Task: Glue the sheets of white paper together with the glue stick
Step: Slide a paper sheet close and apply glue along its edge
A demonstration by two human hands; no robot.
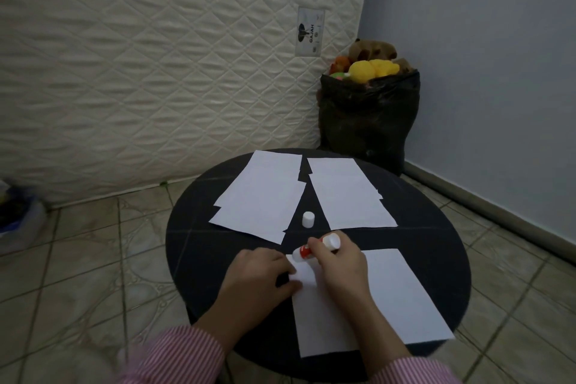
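A sheet of white paper [402, 296] lies near me on the round black table [199, 246]. My right hand [341, 262] grips the red-and-white glue stick [307, 252], tilted, its lower end on the sheet's top left corner. My left hand [261, 274] presses flat on the sheet's left edge, fingers spread. The glue stick's white cap [308, 219] stands upright on the table beyond my hands. Two stacks of white sheets lie farther back: a left stack [261, 196] and a right stack [346, 193].
A quilted mattress [156, 72] leans against the wall behind the table. A black bag [367, 121] full of stuffed toys stands in the corner at the back right. Tiled floor surrounds the table. A blurred bag [18, 218] sits at the far left.
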